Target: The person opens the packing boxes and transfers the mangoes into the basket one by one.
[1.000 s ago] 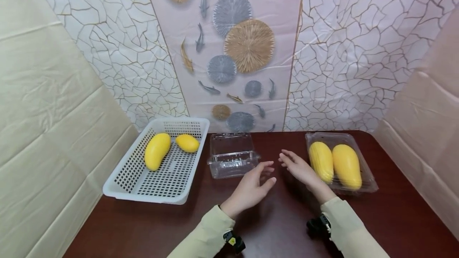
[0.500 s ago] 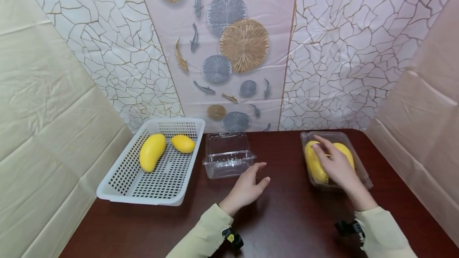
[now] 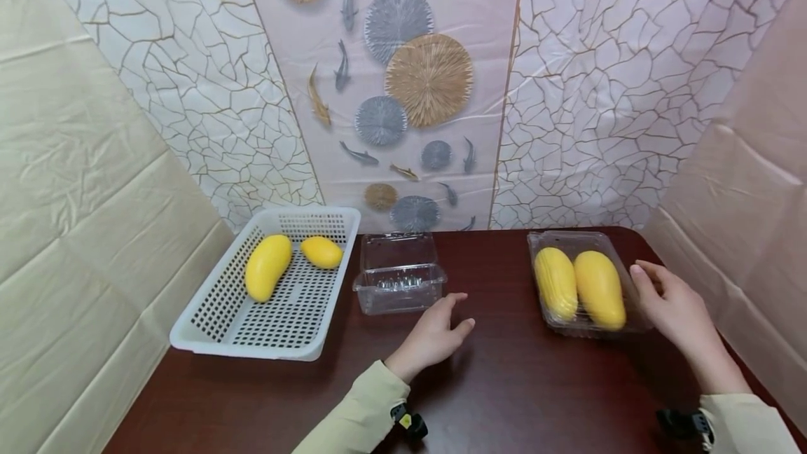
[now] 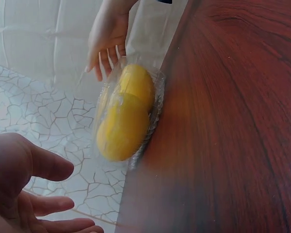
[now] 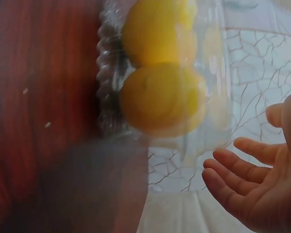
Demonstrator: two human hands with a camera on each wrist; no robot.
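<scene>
A clear plastic clamshell box [image 3: 586, 237] with two yellow mangoes [image 3: 599, 289] inside lies at the right of the table, its lid seemingly down. Beside its right edge is my right hand [image 3: 677, 310], fingers loosely bent and holding nothing; whether the fingertips touch the box cannot be told. In the right wrist view the fingers [image 5: 233, 177] spread close to the box wall. My left hand [image 3: 431, 335] hovers over the table, thumb and fingers apart with nothing between them. Just behind it stands another clear clamshell box [image 3: 400, 293], its lid raised at the back.
On the left stands a white perforated plastic basket [image 3: 252, 349] with a large mango [image 3: 267, 268] and a smaller yellow fruit [image 3: 321, 252] in it. The dark red wooden table [image 3: 504, 384] ends at a patterned cloth backdrop [image 3: 429, 160], with beige cloth on both sides.
My right hand has moved right, passing over the box of mangoes to its right side. The left hand has hardly moved, and the view has shifted slightly.
</scene>
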